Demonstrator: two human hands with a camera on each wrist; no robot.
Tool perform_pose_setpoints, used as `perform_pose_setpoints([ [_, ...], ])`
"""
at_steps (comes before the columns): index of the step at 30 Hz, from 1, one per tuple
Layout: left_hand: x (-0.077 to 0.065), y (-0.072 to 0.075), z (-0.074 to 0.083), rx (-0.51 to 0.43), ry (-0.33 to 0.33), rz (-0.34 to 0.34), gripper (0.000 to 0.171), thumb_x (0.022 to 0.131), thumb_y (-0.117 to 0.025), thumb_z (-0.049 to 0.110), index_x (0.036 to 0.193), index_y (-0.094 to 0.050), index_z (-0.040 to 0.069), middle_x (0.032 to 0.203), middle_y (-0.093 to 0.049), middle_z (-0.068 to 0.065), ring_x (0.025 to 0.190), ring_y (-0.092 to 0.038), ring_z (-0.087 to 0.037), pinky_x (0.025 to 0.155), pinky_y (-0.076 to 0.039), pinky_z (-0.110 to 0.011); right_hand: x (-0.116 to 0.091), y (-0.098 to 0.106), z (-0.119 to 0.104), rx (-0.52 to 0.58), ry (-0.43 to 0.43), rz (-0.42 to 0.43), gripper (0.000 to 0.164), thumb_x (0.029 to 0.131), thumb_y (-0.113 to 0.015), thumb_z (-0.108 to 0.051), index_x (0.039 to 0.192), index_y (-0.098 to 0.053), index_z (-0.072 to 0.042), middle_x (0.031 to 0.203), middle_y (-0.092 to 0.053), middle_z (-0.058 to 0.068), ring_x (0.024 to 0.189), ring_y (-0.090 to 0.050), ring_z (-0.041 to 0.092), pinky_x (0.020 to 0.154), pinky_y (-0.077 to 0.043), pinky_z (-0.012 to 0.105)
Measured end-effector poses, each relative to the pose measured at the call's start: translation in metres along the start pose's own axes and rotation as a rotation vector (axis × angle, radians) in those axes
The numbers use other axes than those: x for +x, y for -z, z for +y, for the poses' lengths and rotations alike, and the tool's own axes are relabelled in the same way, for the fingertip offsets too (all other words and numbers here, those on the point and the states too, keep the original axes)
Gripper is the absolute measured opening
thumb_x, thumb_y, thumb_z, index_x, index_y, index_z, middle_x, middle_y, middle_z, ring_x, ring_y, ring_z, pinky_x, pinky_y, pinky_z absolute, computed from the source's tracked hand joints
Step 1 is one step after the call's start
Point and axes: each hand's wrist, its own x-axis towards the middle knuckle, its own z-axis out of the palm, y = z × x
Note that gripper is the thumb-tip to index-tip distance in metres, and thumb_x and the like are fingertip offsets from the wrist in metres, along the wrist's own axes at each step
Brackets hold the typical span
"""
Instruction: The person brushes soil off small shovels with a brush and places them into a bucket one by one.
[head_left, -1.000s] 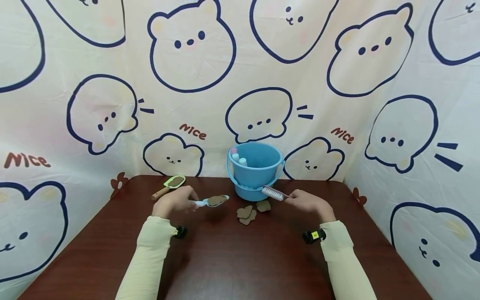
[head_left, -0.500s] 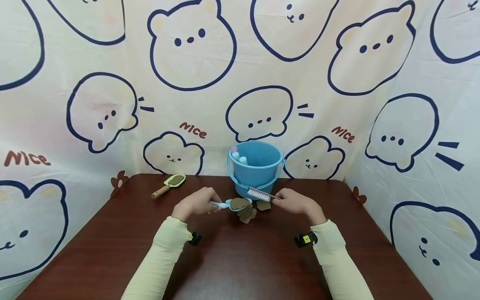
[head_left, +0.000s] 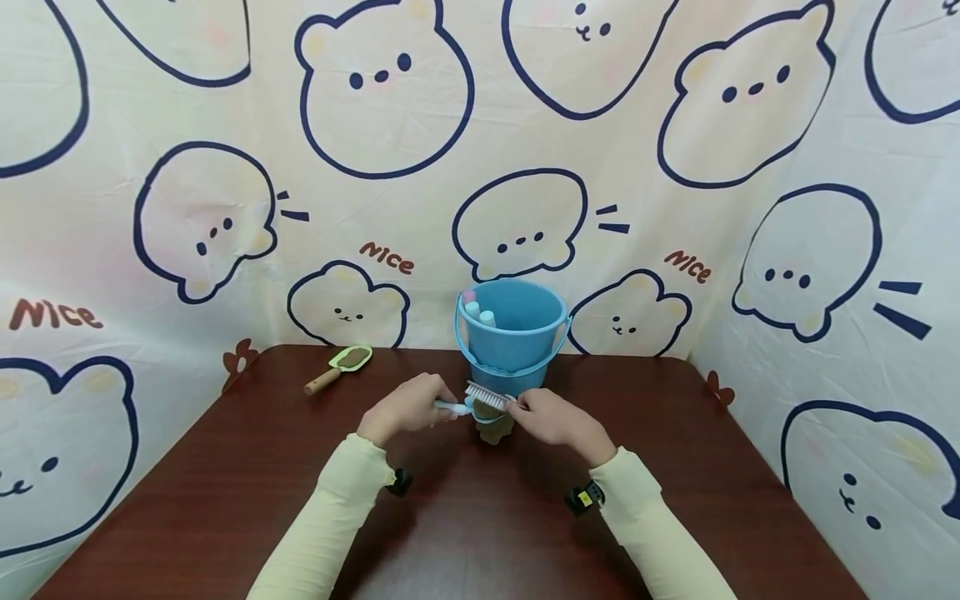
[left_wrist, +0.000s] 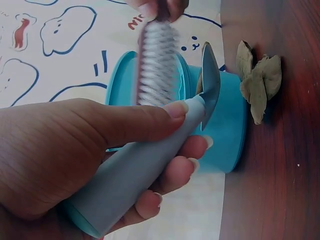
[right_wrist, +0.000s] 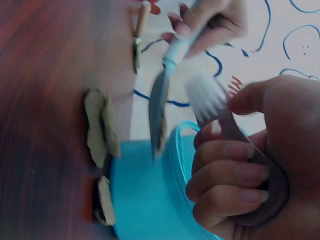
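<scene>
My left hand [head_left: 408,410] grips the pale blue handle of a small hand trowel [left_wrist: 211,82], with the thumb lying along its top. Some brown, flaky material lies on the trowel's blade. A brush [right_wrist: 206,97] with white bristles and a dark pinkish handle is held in my right hand [head_left: 564,427], fingers curled round the handle. In the head view its bristles are over the trowel's blade; whether they touch is unclear. Flat brown leaf-like pieces [head_left: 493,433] lie on the table beneath, partly hidden by the trowel. Just behind stands a blue bucket [head_left: 517,342].
Several pink-topped and pale blue-topped handles [head_left: 480,313] stick up inside the bucket on its left. At the back left lies a green-rimmed trowel [head_left: 351,358] with a wooden handle and brown material on it. A patterned cloth [head_left: 375,217] surrounds the dark wooden table [head_left: 480,533].
My left hand has carried the loaded trowel right to above the brown pieces. My right hand has brought the brush left and over the trowel's blade.
</scene>
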Motion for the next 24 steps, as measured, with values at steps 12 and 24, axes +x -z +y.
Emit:
perform_pose_setpoints([
  [12, 0.002, 0.001, 0.001, 0.035, -0.019, 0.042, 0.007, 0.091, -0.075, 0.008, 0.095, -0.081, 0.005, 0.076, -0.071, -0.002, 0.058, -0.054, -0.009, 0.058, -0.049, -0.026, 0.003, -0.021, -0.011, 0.006, -0.006, 0.044, 0.033, 0.109, -0.046, -0.026, 0.101, -0.065, 0.000, 0.066, -0.049, 0.003, 0.057, -0.048, 0.016, 0.053, -0.041, 0.029],
  [24, 0.000, 0.001, 0.001, 0.032, 0.012, 0.055, 0.008, 0.090, -0.076, 0.008, 0.096, -0.082, 0.007, 0.086, -0.076, -0.003, 0.065, -0.058, -0.012, 0.064, -0.052, -0.027, 0.001, -0.023, -0.012, -0.122, -0.089, 0.142, 0.032, 0.104, -0.059, -0.029, 0.079, -0.062, -0.009, 0.061, -0.047, 0.001, 0.053, -0.047, 0.015, 0.049, -0.038, 0.028],
])
